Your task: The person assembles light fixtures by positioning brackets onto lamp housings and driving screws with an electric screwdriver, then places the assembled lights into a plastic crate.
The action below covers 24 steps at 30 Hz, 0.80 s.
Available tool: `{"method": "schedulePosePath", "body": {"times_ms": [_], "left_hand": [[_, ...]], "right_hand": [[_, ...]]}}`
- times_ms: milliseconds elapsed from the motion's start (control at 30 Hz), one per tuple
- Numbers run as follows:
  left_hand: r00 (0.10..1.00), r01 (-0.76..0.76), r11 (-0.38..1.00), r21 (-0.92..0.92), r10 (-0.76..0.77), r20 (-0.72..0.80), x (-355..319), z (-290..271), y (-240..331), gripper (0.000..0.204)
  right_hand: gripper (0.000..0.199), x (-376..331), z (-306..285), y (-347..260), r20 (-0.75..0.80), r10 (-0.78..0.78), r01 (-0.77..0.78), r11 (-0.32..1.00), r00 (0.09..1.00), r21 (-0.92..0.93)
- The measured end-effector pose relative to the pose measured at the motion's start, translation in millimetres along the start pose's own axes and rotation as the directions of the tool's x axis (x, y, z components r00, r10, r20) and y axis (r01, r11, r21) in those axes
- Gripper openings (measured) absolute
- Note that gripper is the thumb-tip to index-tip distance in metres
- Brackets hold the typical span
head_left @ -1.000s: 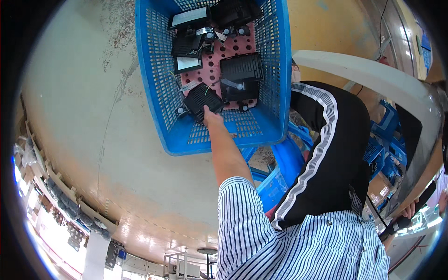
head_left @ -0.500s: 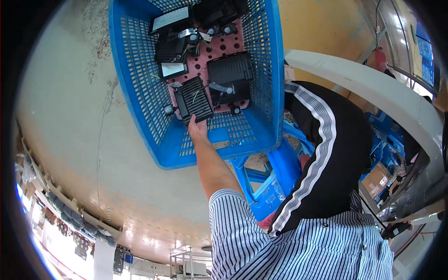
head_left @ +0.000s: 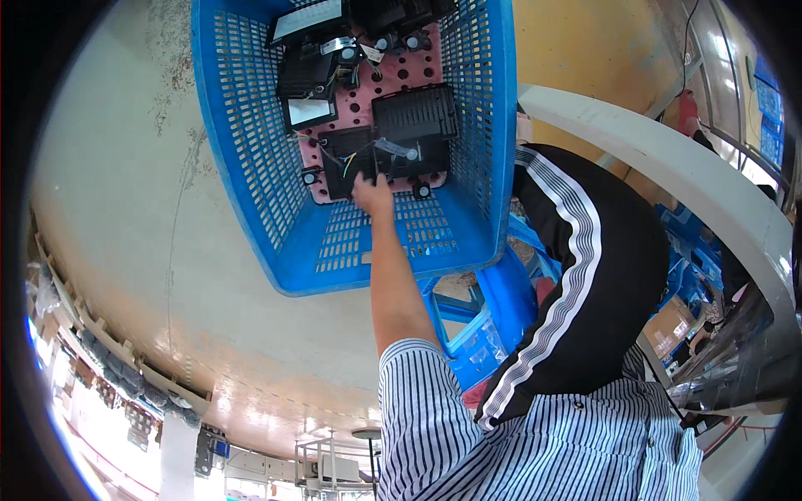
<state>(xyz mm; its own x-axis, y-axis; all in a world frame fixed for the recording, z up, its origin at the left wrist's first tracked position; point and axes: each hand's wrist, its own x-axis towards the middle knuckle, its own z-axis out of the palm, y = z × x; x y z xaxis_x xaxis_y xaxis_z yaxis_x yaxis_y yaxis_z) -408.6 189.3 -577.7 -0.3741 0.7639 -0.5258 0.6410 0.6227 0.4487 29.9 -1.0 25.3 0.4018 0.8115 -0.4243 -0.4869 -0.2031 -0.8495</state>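
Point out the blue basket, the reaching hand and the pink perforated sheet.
blue basket [head_left: 251,150]: head view, on its left mesh wall.
left hand [head_left: 373,195]: head view, on its back.
pink perforated sheet [head_left: 393,68]: head view, on a bare patch.

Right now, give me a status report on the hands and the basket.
One hand reaching into blue basket, on a black finned unit; which hand, can't tell. Other hand out of view. More black units and loose wires crowd the pink sheet.
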Motion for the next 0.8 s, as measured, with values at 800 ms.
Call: {"method": "schedulePosePath", "body": {"times_ms": [800], "left_hand": [[0.958,-0.261,0.923,-0.282,0.283,0.042,76,-48,176,0.037]], "right_hand": [[0.060,37,-15,-9,0.236,-0.013,-0.070,0.937,0.972,0.341]]}}
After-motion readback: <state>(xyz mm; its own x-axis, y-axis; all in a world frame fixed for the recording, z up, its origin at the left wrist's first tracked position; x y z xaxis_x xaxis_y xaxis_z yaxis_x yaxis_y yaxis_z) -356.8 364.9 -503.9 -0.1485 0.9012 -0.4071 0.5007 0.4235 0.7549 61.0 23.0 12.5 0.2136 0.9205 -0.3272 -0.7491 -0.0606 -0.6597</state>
